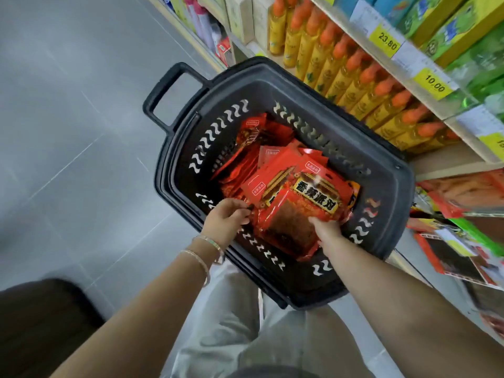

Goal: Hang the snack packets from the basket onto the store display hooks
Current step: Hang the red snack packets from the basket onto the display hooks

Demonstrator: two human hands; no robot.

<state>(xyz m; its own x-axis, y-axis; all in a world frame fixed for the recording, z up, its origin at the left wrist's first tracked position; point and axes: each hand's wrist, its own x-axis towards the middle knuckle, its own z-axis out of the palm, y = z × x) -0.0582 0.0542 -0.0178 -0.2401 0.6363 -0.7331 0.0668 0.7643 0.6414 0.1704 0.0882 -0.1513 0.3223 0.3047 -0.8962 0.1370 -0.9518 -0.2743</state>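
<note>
Forearms (403,293) reach into the basket (395,214); right grip (326,227) clasps the packet stack (302,208) at its near end, left grip (227,216) pinches its left edge, long axis pointing away.

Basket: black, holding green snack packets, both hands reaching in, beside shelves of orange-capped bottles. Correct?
No: the head view shows red snack packets, not green. Black basket, left hand and right hand reaching in, and orange-capped bottles are as stated.

I see orange-capped yellow bottles (344,87) lining the upper-right shelf (447,159), yellow price tags (386,41) above them. Grey floor tiles (68,118) fill the left.
</note>
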